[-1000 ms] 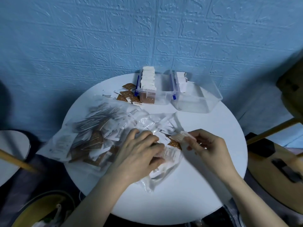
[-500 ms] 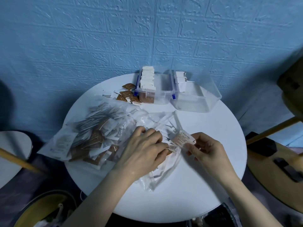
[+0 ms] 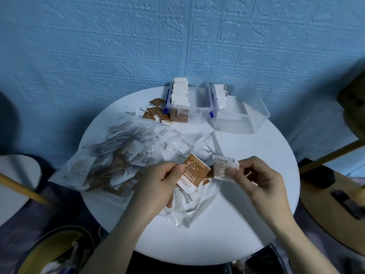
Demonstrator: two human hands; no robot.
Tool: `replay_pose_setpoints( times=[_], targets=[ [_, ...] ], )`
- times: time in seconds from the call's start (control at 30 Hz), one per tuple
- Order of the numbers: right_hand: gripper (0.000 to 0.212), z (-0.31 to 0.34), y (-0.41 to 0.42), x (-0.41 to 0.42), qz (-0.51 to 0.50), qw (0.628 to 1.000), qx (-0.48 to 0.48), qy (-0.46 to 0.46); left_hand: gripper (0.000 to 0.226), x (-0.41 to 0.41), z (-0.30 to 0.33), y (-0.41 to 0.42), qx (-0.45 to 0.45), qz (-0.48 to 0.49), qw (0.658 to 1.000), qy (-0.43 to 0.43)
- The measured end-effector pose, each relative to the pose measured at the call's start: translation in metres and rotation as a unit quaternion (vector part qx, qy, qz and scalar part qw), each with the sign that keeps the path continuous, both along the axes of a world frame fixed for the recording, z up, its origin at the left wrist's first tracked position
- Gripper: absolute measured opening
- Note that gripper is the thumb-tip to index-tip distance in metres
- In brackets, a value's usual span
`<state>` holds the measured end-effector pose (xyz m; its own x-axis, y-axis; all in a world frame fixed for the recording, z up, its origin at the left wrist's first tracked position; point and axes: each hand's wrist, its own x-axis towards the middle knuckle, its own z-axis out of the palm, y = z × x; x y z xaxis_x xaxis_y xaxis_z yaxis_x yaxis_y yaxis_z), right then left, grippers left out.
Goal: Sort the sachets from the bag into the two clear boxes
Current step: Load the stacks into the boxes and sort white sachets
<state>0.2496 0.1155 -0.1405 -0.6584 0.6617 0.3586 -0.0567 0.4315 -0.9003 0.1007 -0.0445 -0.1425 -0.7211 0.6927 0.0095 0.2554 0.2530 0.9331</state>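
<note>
Holding two sachets: brown sachet (image 3: 194,173), white sachet (image 3: 224,168); two boxes (image 3: 197,117).

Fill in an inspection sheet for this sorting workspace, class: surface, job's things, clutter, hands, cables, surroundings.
Surface: round white table, against a blue embossed wall.
Job's things: clear plastic bag of brown and white sachets lies on the table's left; left clear box holds a row of upright white sachets; right clear box holds a few at its back.
Clutter: loose brown sachets left of the boxes.
Hands: left hand pinches a brown sachet; right hand pinches a white sachet.
Cables: nothing seen.
Surroundings: wooden guitar body at right; a second white table at left.
</note>
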Motion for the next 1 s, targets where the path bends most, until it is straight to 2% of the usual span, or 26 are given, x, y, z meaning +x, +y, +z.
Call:
replay_pose_setpoints(
  times=[0.17, 0.4, 0.5, 0.63, 0.73, 0.8, 0.87, 0.9, 1.0],
  targets=[
    [0.013, -0.013, -0.012, -0.002, 0.038, 0.979, 0.201, -0.004, 0.023, 0.003, -0.006, -0.005, 0.024, -0.017, 0.996, -0.085],
    [0.021, -0.032, -0.019, -0.001, 0.105, 0.953, 0.277, -0.055, 0.007, 0.007, -0.011, -0.006, 0.062, -0.033, 0.987, -0.146],
    [0.03, -0.031, -0.022, -0.002, 0.12, 0.957, 0.258, -0.053, 0.006, 0.007, -0.013, -0.008, 0.071, -0.037, 0.983, -0.163],
    [0.027, -0.022, -0.025, -0.004, 0.088, 0.986, 0.137, -0.031, 0.005, 0.01, -0.014, -0.009, 0.069, -0.022, 0.984, -0.165],
    [0.024, -0.017, -0.024, -0.005, 0.084, 0.994, 0.044, -0.044, 0.012, 0.012, -0.009, -0.012, 0.039, -0.02, 0.995, -0.091],
    [0.03, -0.017, -0.024, -0.005, 0.105, 0.991, 0.034, -0.071, 0.009, 0.014, -0.006, -0.015, -0.007, -0.017, 0.998, 0.063],
    [0.028, -0.02, -0.022, -0.003, 0.106, 0.989, 0.045, -0.092, 0.007, 0.016, 0.002, -0.019, -0.064, 0.006, 0.965, 0.253],
    [0.024, -0.021, -0.02, -0.003, 0.095, 0.99, 0.046, -0.097, 0.01, 0.016, 0.005, -0.022, -0.075, 0.012, 0.946, 0.316],
    [0.015, -0.023, -0.005, -0.002, 0.036, 0.982, 0.105, -0.15, 0.011, 0.012, 0.009, -0.027, -0.08, 0.012, 0.916, 0.392]
  ],
)
